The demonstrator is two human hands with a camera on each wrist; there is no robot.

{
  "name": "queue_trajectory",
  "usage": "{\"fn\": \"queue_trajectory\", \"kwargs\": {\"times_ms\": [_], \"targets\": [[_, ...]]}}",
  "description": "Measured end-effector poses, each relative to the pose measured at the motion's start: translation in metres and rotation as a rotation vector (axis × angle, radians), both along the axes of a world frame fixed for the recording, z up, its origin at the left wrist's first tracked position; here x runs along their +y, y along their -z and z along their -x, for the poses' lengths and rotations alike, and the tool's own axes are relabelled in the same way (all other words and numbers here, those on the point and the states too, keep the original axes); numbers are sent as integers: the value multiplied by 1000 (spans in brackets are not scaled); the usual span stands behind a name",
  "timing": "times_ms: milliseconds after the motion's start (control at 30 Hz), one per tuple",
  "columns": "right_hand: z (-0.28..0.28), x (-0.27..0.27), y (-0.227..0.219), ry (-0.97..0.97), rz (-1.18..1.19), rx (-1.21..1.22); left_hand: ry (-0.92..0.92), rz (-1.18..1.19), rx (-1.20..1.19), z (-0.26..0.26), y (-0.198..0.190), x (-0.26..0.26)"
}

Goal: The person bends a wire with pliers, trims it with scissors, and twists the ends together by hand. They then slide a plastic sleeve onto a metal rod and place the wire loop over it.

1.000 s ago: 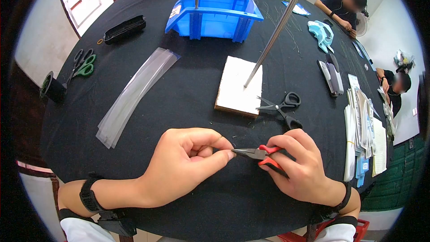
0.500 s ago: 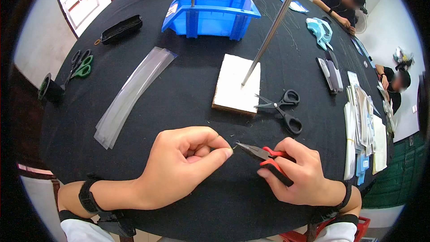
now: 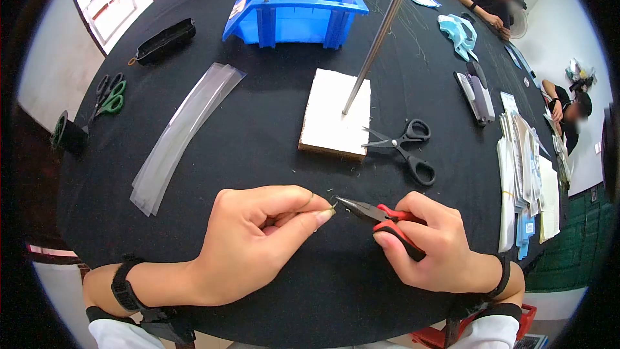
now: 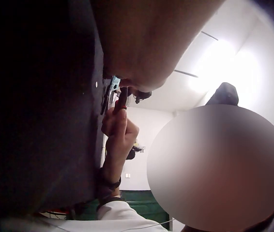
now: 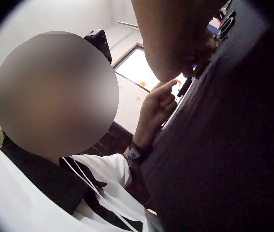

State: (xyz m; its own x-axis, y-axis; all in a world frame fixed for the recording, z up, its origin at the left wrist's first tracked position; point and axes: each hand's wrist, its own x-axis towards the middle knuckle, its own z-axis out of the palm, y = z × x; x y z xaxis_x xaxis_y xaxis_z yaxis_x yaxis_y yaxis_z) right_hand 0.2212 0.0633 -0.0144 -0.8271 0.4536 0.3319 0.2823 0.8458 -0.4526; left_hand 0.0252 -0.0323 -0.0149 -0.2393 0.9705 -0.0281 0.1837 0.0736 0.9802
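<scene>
In the head view the left hand [image 3: 258,239] pinches a tiny greenish thing [image 3: 332,209] between thumb and index finger; too small to tell what it is. The right hand [image 3: 439,245] grips red-and-black pliers [image 3: 368,209], their narrow tips pointing left, a small distance from the left fingertips. The handles look partly spread. In the left wrist view the right hand [image 4: 120,133] shows beyond the left one, with the pliers partly hidden. The right wrist view shows the left hand [image 5: 154,108] from the side, its pinch hard to make out.
Beyond the hands lie black scissors [image 3: 407,145] and a white block [image 3: 332,116] with a metal rod [image 3: 378,42]. Farther off are a blue bin [image 3: 303,22], clear plastic strips [image 3: 184,132], green-handled scissors [image 3: 114,98], a stapler [image 3: 476,95] and stacked packets [image 3: 516,174]. Two people sit at the right.
The plier tips were at the left fingertips and have come away to the right. The left hand has shifted slightly left, still pinching. Table items appear a little higher in view.
</scene>
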Motion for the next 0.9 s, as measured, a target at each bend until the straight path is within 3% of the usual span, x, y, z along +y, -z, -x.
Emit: {"fn": "queue_trajectory", "kwargs": {"times_ms": [767, 900], "targets": [[1, 0, -2, 13, 14, -29, -29, 40, 66, 2, -6, 1], [3, -1, -4, 33, 126, 14, -71, 16, 55, 2, -1, 2]]}}
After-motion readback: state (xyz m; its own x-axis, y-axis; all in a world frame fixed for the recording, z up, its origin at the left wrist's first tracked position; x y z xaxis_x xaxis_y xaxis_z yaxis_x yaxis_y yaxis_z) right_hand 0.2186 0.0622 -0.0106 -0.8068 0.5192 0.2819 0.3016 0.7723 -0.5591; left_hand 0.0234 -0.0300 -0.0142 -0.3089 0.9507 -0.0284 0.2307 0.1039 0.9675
